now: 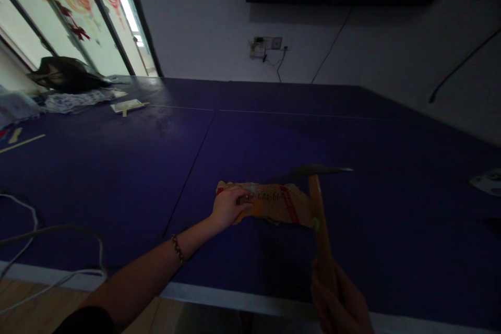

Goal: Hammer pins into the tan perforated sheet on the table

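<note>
A flattened, torn-edged piece of brown cardboard (276, 202) with red bands and dark print lies on the dark blue table. My left hand (230, 205) rests on its left end, fingers bent and pressed together; whether something small is between them is hidden. In my right hand (340, 300), near the table's front edge, is the wooden handle of a hammer (321, 219). The hammer stands upright in view, its dark head with a long pointed end beyond the cardboard's right end.
White and grey cables (102, 250) loop over the table's left front edge. A dark bag (68, 74), plastic packets (80, 99) and a small white packet (128, 106) lie at the back left. A pale object (488, 182) sits at the right edge.
</note>
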`<state>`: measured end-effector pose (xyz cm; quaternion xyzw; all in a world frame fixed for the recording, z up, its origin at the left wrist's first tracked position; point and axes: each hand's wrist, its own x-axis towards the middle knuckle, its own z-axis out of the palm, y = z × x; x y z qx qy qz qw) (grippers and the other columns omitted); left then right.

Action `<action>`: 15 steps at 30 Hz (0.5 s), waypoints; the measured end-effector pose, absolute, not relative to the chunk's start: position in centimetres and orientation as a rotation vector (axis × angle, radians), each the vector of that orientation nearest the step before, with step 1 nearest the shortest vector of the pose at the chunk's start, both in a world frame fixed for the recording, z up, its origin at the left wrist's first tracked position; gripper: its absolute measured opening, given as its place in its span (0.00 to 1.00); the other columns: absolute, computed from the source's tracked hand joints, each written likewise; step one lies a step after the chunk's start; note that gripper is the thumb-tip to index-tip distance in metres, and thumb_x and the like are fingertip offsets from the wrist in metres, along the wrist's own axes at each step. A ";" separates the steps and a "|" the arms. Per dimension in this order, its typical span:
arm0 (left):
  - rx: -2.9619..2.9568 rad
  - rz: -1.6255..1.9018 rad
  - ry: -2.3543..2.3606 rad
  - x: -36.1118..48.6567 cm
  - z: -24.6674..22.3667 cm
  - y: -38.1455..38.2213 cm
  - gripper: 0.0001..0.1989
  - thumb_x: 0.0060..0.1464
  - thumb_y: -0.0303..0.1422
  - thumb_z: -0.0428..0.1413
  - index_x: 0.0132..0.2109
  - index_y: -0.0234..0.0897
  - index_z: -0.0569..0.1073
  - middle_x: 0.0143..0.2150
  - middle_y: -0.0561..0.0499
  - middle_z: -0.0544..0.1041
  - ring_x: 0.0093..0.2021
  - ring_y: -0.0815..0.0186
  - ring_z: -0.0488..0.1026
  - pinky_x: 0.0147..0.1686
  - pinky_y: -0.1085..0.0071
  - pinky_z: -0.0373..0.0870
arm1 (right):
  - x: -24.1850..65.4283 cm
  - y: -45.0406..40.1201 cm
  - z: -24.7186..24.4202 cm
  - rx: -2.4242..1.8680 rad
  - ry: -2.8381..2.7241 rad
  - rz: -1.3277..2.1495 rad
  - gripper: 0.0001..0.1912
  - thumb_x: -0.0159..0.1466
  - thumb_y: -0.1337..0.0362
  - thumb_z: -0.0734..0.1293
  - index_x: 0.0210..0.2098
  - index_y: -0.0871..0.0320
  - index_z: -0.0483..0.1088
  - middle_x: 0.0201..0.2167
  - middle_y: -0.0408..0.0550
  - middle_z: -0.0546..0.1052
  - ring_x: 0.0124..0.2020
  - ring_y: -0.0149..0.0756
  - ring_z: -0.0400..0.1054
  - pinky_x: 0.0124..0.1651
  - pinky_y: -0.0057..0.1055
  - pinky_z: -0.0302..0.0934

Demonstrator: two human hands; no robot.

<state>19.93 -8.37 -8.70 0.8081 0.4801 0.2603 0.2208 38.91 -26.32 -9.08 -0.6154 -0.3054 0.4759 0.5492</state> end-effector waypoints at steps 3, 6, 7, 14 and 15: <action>2.287 0.638 1.338 20.0 -8.2 -7.8 0.19 0.43 0.35 0.60 0.45 0.41 0.71 0.39 0.52 0.75 0.40 0.64 0.70 0.39 0.72 0.63 | 39.6 -25.6 -9.7 -1.427 -0.673 1.132 0.20 0.49 0.53 0.69 0.37 0.57 0.63 0.14 0.34 0.61 0.10 0.20 0.47 0.10 0.18 0.44; 2.357 0.486 1.324 20.2 -7.4 -7.0 0.17 0.44 0.38 0.59 0.44 0.45 0.72 0.35 0.54 0.75 0.35 0.65 0.71 0.34 0.74 0.63 | 39.9 -25.3 -9.9 -1.376 -0.632 1.208 0.18 0.50 0.54 0.69 0.35 0.57 0.64 0.13 0.32 0.59 0.10 0.19 0.44 0.09 0.17 0.42; 2.376 0.445 1.310 20.3 -7.2 -6.8 0.16 0.44 0.39 0.58 0.44 0.46 0.73 0.33 0.55 0.75 0.34 0.66 0.71 0.32 0.75 0.62 | 39.9 -25.2 -9.9 -1.357 -0.615 1.230 0.17 0.51 0.55 0.68 0.35 0.57 0.64 0.13 0.32 0.58 0.10 0.18 0.43 0.09 0.16 0.42; 2.404 0.487 1.151 20.7 -7.4 -6.1 0.10 0.45 0.39 0.58 0.36 0.42 0.76 0.30 0.55 0.72 0.30 0.71 0.70 0.28 0.78 0.61 | 40.1 -24.8 -10.3 -1.219 -0.529 1.358 0.16 0.51 0.55 0.69 0.33 0.58 0.64 0.13 0.31 0.57 0.09 0.16 0.41 0.09 0.13 0.40; 2.380 0.520 1.155 20.8 -7.6 -6.1 0.09 0.45 0.38 0.58 0.35 0.42 0.77 0.30 0.55 0.72 0.30 0.71 0.70 0.28 0.79 0.61 | 40.1 -24.7 -10.3 -1.213 -0.529 1.361 0.17 0.51 0.55 0.69 0.33 0.58 0.64 0.13 0.31 0.57 0.09 0.15 0.42 0.09 0.13 0.41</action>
